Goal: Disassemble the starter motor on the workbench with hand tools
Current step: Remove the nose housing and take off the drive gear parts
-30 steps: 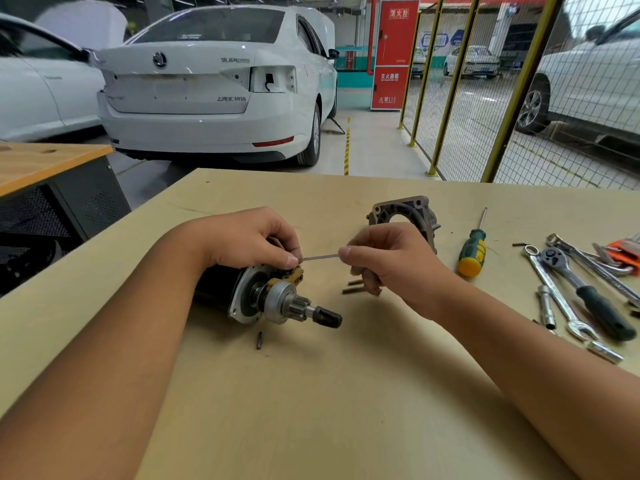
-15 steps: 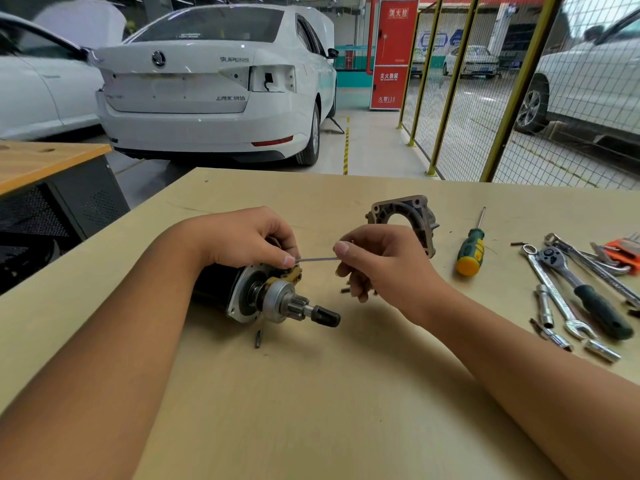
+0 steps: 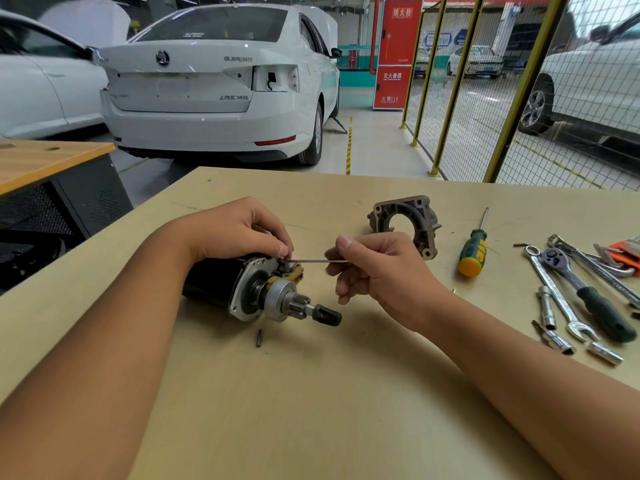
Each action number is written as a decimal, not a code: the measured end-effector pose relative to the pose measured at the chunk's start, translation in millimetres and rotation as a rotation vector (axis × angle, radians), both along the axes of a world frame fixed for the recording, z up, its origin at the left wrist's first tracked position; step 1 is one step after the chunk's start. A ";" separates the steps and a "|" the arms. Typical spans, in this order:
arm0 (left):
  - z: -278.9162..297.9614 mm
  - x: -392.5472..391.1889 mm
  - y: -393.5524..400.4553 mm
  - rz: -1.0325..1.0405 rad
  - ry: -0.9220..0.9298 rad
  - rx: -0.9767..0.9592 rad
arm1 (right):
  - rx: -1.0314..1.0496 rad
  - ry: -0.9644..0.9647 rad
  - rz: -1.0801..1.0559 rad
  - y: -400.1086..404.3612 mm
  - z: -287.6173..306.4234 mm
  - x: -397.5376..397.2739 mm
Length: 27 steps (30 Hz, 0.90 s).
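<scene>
The starter motor (image 3: 263, 296) lies on its side on the workbench (image 3: 311, 393), its black body to the left and its pinion shaft pointing right. My left hand (image 3: 239, 233) rests on top of the motor, its fingertips curled at the yellow lever near the flange. My right hand (image 3: 374, 268) pinches a thin metal rod (image 3: 311, 261) that runs level from the fingertips to the top of the motor. The removed grey end housing (image 3: 403, 220) stands behind my right hand.
A green and yellow screwdriver (image 3: 472, 252) lies right of the housing. Farther right lie a ratchet (image 3: 588, 292), a spanner (image 3: 557, 292), sockets (image 3: 604, 353) and an orange tool (image 3: 627, 254). A small pin (image 3: 258, 337) lies in front of the motor. White cars and a yellow mesh fence stand beyond the bench.
My right hand has shifted slightly left and down along the thin rod. The left hand and the motor stay in place.
</scene>
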<state>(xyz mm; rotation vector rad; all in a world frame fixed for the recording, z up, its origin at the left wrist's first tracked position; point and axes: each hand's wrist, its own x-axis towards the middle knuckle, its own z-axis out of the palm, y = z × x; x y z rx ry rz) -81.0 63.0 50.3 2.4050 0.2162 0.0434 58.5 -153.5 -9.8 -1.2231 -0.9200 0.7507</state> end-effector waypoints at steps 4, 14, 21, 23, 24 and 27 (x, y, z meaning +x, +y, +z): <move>0.1 -0.2 -1.1 0.007 0.011 -0.013 | -0.002 -0.055 0.003 -0.6 0.3 0.5; -2.7 2.8 -2.4 0.004 0.044 0.035 | -0.018 0.069 0.116 1.5 -0.8 -3.2; -2.4 2.8 -5.0 0.019 0.040 0.033 | -0.014 0.137 0.158 -1.2 0.0 -0.8; -2.2 2.7 -5.6 0.025 0.041 0.034 | -0.014 0.140 0.136 -1.1 0.1 1.4; -1.7 2.6 -6.2 0.029 0.040 0.033 | -0.020 0.135 0.125 -1.2 -0.2 2.1; -1.3 2.4 -6.9 0.040 0.034 0.030 | -0.054 0.086 0.078 -0.4 -3.1 1.4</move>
